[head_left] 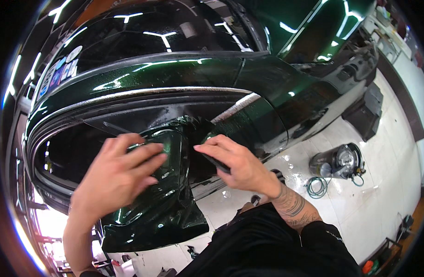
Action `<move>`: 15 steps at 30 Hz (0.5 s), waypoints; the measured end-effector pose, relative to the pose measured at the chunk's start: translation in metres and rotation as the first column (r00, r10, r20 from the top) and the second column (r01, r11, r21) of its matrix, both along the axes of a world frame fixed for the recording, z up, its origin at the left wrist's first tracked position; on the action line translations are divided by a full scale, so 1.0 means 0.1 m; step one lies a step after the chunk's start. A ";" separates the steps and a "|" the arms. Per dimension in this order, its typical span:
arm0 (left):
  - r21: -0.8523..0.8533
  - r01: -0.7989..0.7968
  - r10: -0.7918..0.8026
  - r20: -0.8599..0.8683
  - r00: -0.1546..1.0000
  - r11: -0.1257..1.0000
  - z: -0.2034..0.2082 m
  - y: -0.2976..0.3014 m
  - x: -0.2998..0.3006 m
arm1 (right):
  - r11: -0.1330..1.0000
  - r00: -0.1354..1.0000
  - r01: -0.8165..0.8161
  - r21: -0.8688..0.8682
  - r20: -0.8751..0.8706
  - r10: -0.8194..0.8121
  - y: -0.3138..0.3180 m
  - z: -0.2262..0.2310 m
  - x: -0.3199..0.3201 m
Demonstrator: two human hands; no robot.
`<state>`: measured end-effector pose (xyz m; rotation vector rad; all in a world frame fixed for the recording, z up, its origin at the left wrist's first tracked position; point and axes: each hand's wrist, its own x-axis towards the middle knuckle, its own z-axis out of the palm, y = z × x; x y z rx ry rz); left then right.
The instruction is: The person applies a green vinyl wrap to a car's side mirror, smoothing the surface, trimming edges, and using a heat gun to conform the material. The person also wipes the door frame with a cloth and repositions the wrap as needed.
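Observation:
Dark green glossy film [156,233] drapes over the car's side mirror, its loose lower part hanging wrinkled below the window line. Fingers spread and bent, my left hand [117,173] lies over the left part of the film and is slightly blurred. My right hand [242,164] is closed round a flat black tool [215,162], close to the right edge of the covered mirror. Most of that tool hides beneath the fingers. The dark side window [69,147] lies behind my left hand. Film covers the mirror's own shape.
The dark green car [175,76] fills the upper view, its raised hood [309,27] at upper right. A metal pressure tank [336,161] with a coiled green hose [317,187] stands on the white tiled floor [383,184]. Near the front wheel area is a black angular part [365,113].

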<state>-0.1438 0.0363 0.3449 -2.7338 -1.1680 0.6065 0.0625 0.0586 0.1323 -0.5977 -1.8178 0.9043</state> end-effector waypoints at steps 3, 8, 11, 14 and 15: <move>0.029 0.031 -0.028 -0.109 0.994 0.999 -0.20 0.08 0.12 | 0.996 0.992 0.030 0.078 0.122 -0.040 0.02 0.04 -0.18; 0.016 -0.038 0.040 -0.182 0.982 0.999 -0.25 0.04 0.22 | 0.997 0.952 -0.073 0.028 0.299 0.061 -0.13 -0.08 -0.26; -0.014 -0.089 0.085 -0.165 0.983 0.996 -0.23 0.03 0.24 | 0.986 0.940 -0.164 0.006 0.303 0.154 -0.10 -0.05 -0.22; -0.038 -0.128 0.123 -0.121 0.985 0.991 -0.22 0.04 0.27 | 0.972 0.938 -0.233 0.004 0.263 0.224 -0.06 -0.06 -0.19; -0.036 -0.139 0.134 -0.118 0.984 0.990 -0.21 0.05 0.28 | 0.962 0.936 -0.269 -0.037 0.226 0.270 -0.04 -0.07 -0.19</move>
